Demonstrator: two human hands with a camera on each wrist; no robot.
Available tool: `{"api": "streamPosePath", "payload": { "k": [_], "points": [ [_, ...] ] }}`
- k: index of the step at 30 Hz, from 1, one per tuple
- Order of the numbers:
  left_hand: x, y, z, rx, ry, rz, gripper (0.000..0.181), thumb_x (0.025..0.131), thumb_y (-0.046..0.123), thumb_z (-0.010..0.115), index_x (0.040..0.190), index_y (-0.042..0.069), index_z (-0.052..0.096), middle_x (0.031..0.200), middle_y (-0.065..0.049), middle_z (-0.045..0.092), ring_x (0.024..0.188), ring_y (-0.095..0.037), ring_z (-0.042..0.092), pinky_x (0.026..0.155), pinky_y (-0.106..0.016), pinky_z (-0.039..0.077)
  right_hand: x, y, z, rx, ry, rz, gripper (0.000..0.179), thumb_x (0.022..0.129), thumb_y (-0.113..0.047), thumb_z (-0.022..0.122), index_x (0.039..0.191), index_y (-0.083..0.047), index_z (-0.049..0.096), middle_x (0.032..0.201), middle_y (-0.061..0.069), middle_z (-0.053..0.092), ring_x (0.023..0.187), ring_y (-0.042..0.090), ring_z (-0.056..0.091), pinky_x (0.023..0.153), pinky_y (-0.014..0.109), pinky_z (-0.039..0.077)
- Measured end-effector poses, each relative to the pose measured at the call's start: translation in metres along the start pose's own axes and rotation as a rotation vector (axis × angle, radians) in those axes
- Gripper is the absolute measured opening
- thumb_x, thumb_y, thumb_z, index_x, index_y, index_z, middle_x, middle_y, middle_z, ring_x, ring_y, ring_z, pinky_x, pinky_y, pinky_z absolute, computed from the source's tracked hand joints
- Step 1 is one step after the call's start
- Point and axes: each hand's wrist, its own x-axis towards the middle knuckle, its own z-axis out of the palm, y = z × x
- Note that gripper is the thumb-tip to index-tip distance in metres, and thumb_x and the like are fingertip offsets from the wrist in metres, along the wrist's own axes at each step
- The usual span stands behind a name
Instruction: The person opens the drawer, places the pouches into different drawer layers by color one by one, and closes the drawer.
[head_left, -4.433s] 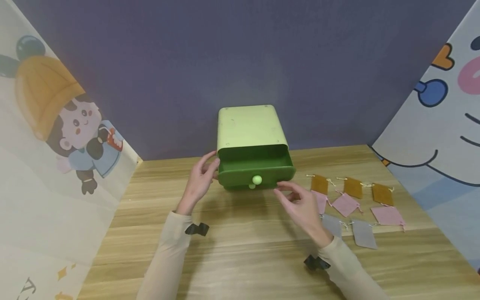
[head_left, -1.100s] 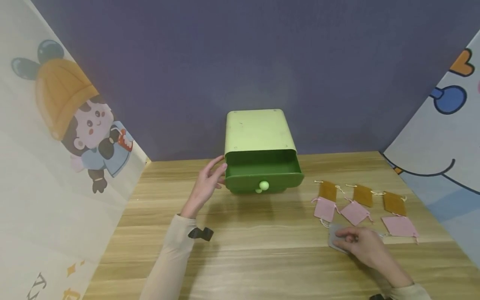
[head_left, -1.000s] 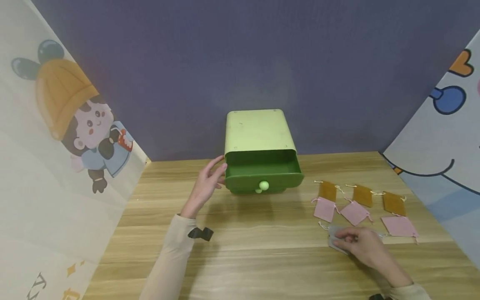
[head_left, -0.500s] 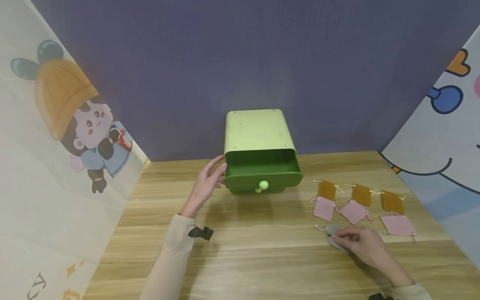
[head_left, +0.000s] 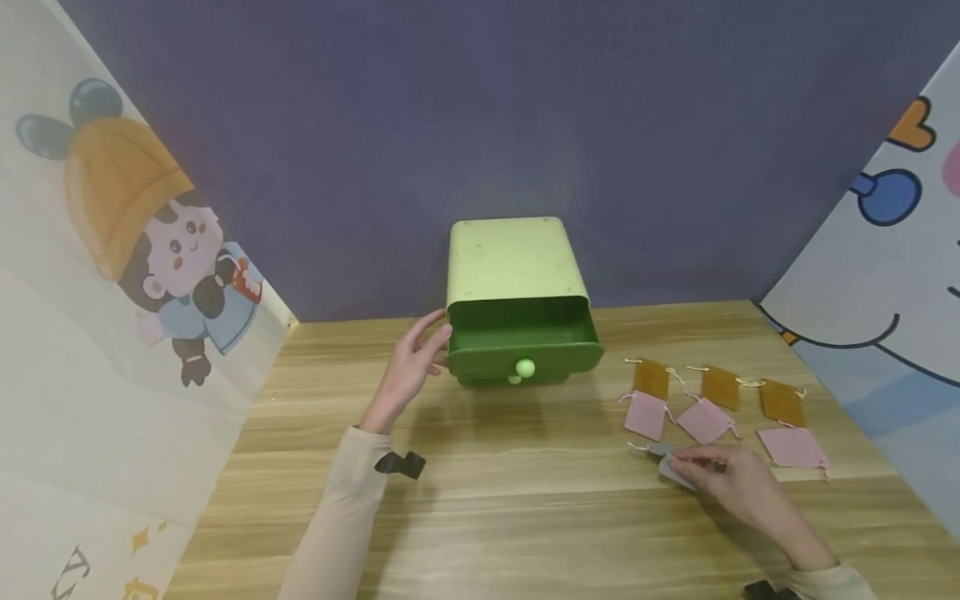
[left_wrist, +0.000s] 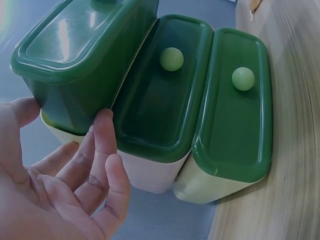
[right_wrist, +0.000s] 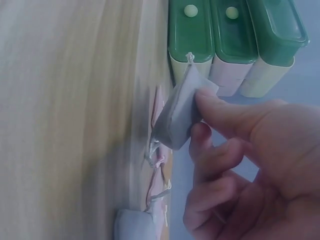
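Observation:
A small light-green cabinet (head_left: 517, 258) stands against the back wall, its dark-green top drawer (head_left: 483, 362) pulled out. My left hand (head_left: 405, 371) is at the left side of the cabinet; in the left wrist view its lightly bent fingers touch the side of the pulled-out drawer. Over the table at the right, my right hand (head_left: 742, 487) pinches a grey drawstring pouch (right_wrist: 182, 107) between thumb and fingers, lifted off the wood. A second grey pouch (right_wrist: 135, 226) lies on the table in the right wrist view; the hand hides it from the head camera.
Behind the right hand lie three brown pouches (head_left: 721, 388) in a row, with three pink pouches (head_left: 645, 415) in front of them. Two lower drawers (left_wrist: 232, 115) are shut below the open one. Printed walls flank the wooden table (head_left: 480, 533).
My right hand has gone from the drawer front to the grey pouches, gripped one and raised it slightly. The left hand has stayed at the cabinet's side.

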Motion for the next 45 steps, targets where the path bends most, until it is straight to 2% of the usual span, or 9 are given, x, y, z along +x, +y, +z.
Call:
{"api": "streamPosePath", "payload": {
  "k": [6,10,18,23,28,34,37,42,45],
  "points": [
    [0.002,0.000,-0.001,-0.005,0.001,0.001,0.057,0.111,0.041,0.056,0.162,0.019,0.045,0.128,-0.028,0.072,0.080,-0.012,0.073,0.076,-0.030,0.059,0.005,-0.005,-0.005,-0.005,-0.009,-0.004,0.009,0.089,-0.009,0.085,0.098,-0.011,0.085,0.098,0.013,0.081,0.072,-0.007,0.053,0.055,0.020,0.050],
    [0.002,0.000,-0.002,-0.012,-0.003,0.005,0.057,0.111,0.041,0.056,0.162,0.020,0.045,0.129,-0.028,0.072,0.081,-0.012,0.073,0.077,-0.031,0.059,0.007,-0.008,-0.009,-0.009,-0.001,-0.023,0.009,0.089,-0.007,0.084,0.097,-0.011,0.085,0.101,0.014,0.081,0.077,-0.010,0.058,0.060,0.020,0.055],
    [0.002,0.000,-0.002,-0.013,-0.004,0.001,0.058,0.111,0.041,0.056,0.163,0.018,0.045,0.129,-0.028,0.072,0.081,-0.012,0.073,0.084,-0.045,0.062,0.010,-0.011,-0.014,0.010,-0.011,-0.007,0.010,0.095,-0.010,0.080,0.105,-0.008,0.083,0.107,0.018,0.080,0.068,-0.007,0.058,0.052,0.022,0.050],
    [0.002,0.001,-0.001,-0.016,-0.006,0.006,0.059,0.111,0.042,0.056,0.163,0.017,0.044,0.129,-0.029,0.072,0.080,-0.012,0.073,0.080,-0.036,0.060,0.012,-0.015,-0.016,0.029,0.010,0.003,0.012,0.098,-0.012,0.078,0.108,-0.006,0.081,0.084,0.005,0.075,0.048,0.000,0.047,0.041,0.023,0.040],
    [0.000,0.001,-0.001,-0.020,-0.001,0.005,0.059,0.111,0.041,0.056,0.163,0.017,0.044,0.128,-0.029,0.072,0.080,-0.012,0.073,0.080,-0.037,0.060,0.014,-0.019,-0.019,0.013,0.059,-0.010,0.012,0.097,-0.014,0.079,0.107,-0.008,0.081,0.071,-0.002,0.068,0.045,0.000,0.045,0.040,0.023,0.037],
    [-0.001,0.001,-0.001,-0.020,-0.004,0.005,0.058,0.111,0.041,0.056,0.163,0.018,0.045,0.127,-0.028,0.073,0.080,-0.013,0.073,0.085,-0.047,0.061,0.016,-0.023,-0.023,0.015,0.129,-0.041,0.008,0.095,-0.009,0.080,0.103,-0.008,0.082,0.089,0.005,0.076,0.047,0.002,0.047,0.043,0.022,0.038],
    [-0.001,0.001,-0.001,-0.022,-0.004,0.004,0.057,0.111,0.041,0.057,0.162,0.020,0.045,0.126,-0.028,0.073,0.080,-0.013,0.073,0.087,-0.050,0.061,0.018,-0.026,-0.025,0.039,0.141,-0.048,0.009,0.094,-0.006,0.080,0.102,-0.007,0.082,0.089,0.007,0.076,0.047,0.004,0.051,0.042,0.021,0.040],
    [-0.001,0.001,-0.001,-0.020,-0.008,-0.006,0.058,0.110,0.041,0.057,0.163,0.020,0.045,0.127,-0.027,0.073,0.081,-0.012,0.073,0.082,-0.037,0.060,0.021,-0.031,-0.028,0.049,0.140,-0.049,0.008,0.095,-0.004,0.078,0.103,-0.005,0.082,0.093,0.012,0.078,0.052,0.002,0.055,0.044,0.020,0.042],
    [-0.001,0.001,-0.001,-0.018,-0.008,-0.012,0.058,0.110,0.042,0.057,0.163,0.020,0.045,0.128,-0.027,0.073,0.081,-0.013,0.073,0.082,-0.036,0.060,0.023,-0.037,-0.030,0.043,0.119,-0.039,0.011,0.098,-0.008,0.077,0.107,-0.004,0.081,0.107,0.022,0.079,0.058,0.001,0.058,0.046,0.021,0.043]
  ]
}}
